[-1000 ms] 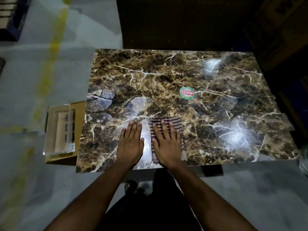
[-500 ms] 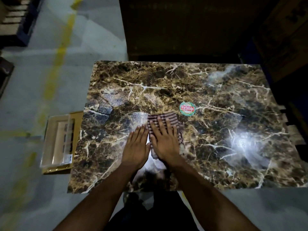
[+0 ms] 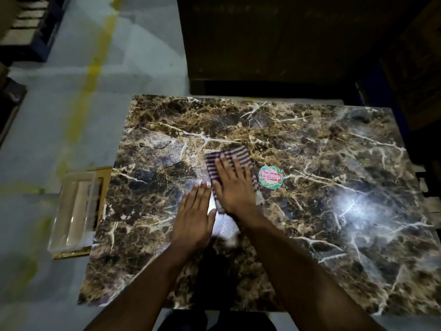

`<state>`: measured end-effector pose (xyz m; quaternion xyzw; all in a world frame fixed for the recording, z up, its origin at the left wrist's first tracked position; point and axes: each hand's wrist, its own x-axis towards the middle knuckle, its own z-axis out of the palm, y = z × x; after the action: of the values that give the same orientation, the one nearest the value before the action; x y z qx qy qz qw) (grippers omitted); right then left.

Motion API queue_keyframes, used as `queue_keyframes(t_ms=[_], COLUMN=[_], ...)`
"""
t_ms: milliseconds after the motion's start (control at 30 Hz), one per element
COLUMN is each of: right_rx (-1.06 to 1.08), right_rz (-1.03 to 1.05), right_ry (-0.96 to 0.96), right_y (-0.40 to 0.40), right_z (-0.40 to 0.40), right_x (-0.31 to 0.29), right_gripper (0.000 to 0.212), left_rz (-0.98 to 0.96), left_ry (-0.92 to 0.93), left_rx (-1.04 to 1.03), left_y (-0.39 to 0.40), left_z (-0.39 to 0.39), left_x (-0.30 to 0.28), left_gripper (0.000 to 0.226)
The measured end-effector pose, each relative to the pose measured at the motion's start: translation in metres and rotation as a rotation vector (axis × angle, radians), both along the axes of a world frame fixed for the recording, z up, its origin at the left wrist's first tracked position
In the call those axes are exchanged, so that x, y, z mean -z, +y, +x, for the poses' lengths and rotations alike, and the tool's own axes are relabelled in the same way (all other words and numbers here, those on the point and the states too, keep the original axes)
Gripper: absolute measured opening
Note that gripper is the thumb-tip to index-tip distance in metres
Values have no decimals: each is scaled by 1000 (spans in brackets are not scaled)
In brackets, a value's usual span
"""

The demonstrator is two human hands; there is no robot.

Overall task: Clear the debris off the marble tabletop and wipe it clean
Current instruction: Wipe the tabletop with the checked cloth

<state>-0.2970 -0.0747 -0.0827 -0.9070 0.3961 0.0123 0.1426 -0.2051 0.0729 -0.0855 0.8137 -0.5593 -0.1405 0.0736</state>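
Note:
The dark brown marble tabletop with white veins fills the middle of the head view. A striped folded cloth lies on it near the centre. My right hand presses flat on the cloth with straight fingers, covering most of it. My left hand rests flat on the bare marble just left of the cloth, fingers straight and together. A round green and red sticker sits on the marble right beside the cloth.
A clear plastic tray on a yellowish board lies on the grey floor by the table's left edge. Dark boxes stand behind the table. A yellow line runs across the floor at left.
Both hands have slid away from the near edge toward the table's middle, my right hand pushing the cloth up beside the sticker. The camera moved closer over the table.

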Motion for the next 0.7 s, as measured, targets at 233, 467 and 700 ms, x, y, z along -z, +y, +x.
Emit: queue_keyframes(t_ms=[233, 467, 700], right_rx=[296, 26, 263], right_rz=[9, 10, -23], right_ry=[12, 14, -1], right_y=[-7, -87, -86], right_z=[-22, 30, 1], right_x=[-1, -3, -1], right_gripper=[66, 63, 67], left_rz=[7, 0, -11], left_ry=[30, 19, 30], left_rx=[-43, -107, -85], left_y=[-53, -104, -135], left_z=[20, 40, 52], left_x=[-5, -11, -10], left_gripper=[64, 62, 61])
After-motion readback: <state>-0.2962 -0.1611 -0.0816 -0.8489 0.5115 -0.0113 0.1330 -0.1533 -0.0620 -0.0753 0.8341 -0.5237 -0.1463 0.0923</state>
